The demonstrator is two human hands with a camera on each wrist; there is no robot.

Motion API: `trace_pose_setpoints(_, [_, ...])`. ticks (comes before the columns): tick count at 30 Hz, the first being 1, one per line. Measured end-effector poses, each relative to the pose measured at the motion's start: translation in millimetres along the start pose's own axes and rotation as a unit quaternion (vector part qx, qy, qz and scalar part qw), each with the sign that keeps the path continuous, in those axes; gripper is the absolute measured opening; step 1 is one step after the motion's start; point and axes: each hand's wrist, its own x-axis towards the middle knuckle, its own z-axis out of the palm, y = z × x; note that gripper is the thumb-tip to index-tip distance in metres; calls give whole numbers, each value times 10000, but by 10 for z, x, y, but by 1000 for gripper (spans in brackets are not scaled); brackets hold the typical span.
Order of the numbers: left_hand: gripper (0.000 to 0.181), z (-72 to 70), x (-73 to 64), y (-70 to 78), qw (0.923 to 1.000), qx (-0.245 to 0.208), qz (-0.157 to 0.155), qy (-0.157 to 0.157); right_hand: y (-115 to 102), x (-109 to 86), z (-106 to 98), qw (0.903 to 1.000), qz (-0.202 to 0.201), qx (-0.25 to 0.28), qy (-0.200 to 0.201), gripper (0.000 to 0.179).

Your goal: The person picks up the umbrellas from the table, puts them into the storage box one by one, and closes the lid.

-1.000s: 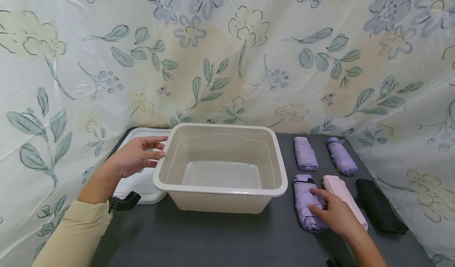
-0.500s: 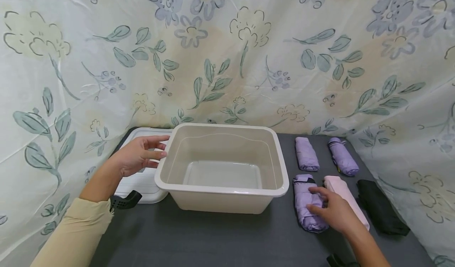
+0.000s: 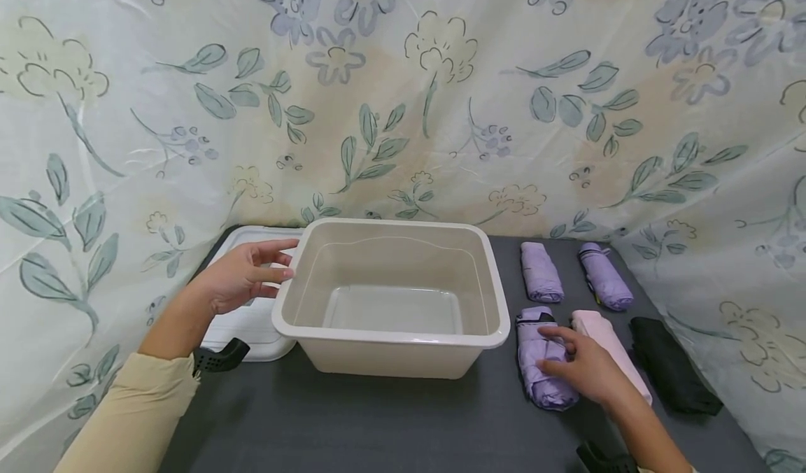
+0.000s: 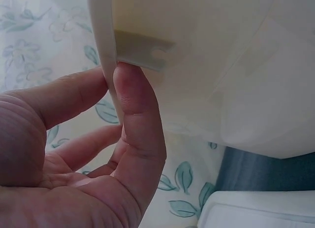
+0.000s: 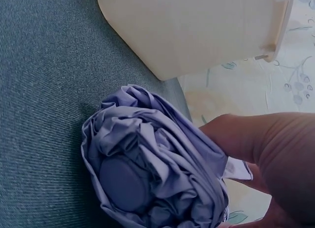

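- My left hand (image 3: 248,271) pinches the left rim of the beige bin (image 3: 390,357); too light a hold could let it slide.
- My right hand (image 3: 584,366) bends over the nearer-left purple bundle (image 5: 152,159), right of the bin; whether it grips, I can't tell.
- Lifting by loose folds could unroll it.

floral cloth backdrop (image 3: 491,109) across top half, off-white w/ beige patches, green-leaf and purple/pale-yellow flower print, wrinkled, running down left and right edges, dark gray tabletop (image 3: 378,424) at bottom center, fine woven texture, soft light, mild sheen left of center
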Motion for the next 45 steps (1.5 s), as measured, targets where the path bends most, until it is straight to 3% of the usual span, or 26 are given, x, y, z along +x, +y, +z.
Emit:
trace_pose_setpoints(10, [72,-21,-25,16,10000,-50,63,19,9,67,18,9981,0,584,-213,67])
trace_pose_setpoints(24, [72,-30,-29,-14,9999,-70,91,8,21,140,40,9886,430,1326,-569,61])
trace_pose_setpoints(32, [73,-9,-34,3,10000,-23,82,31,63,143,95,9774,403,1966,-668,66])
trace_pose_setpoints(45, [72,21,-22,-9,10000,-21,93,22,116,123,170,9600,266,2743,-498,71])
